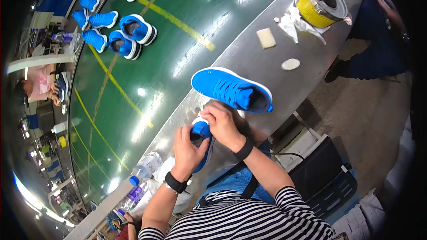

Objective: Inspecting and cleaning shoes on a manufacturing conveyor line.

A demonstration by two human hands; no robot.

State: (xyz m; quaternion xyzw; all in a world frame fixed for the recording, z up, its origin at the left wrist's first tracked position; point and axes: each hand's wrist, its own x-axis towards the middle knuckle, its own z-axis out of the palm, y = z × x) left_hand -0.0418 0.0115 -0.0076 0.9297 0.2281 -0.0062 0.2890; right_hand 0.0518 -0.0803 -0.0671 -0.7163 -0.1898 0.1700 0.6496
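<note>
Hands come first, two of them, both on one blue shoe point(202, 138) held just above the near edge of a grey metal bench point(262, 62). The left hand point(188, 150) wraps around the shoe from below, fingers curled shut on its heel end, a dark band at the wrist. The right hand point(222, 124) lies over the top, fingers bent and pressed against the shoe's white-edged upper part, a black band at that wrist too. Just beyond, a second blue shoe point(232, 90) with a white sole lies alone on the bench, laces up. Farther along the bench lie one pale rectangular block point(266, 38), one pale oval pad point(290, 64), a crumpled white cloth point(291, 23) and one round can point(321, 2) with a yellow side and open top. To the left, two clear plastic bottles point(144, 169) lie below the bench edge. Past the bench runs a wide green conveyor belt point(147, 62) with yellow lines, carrying about nine more blue shoes point(131, 30) at its far end. Another person point(40, 88) sits across the belt, holding one dark shoe. The floor to the right is bare brown concrete, and the hall behind holds bright lights.
</note>
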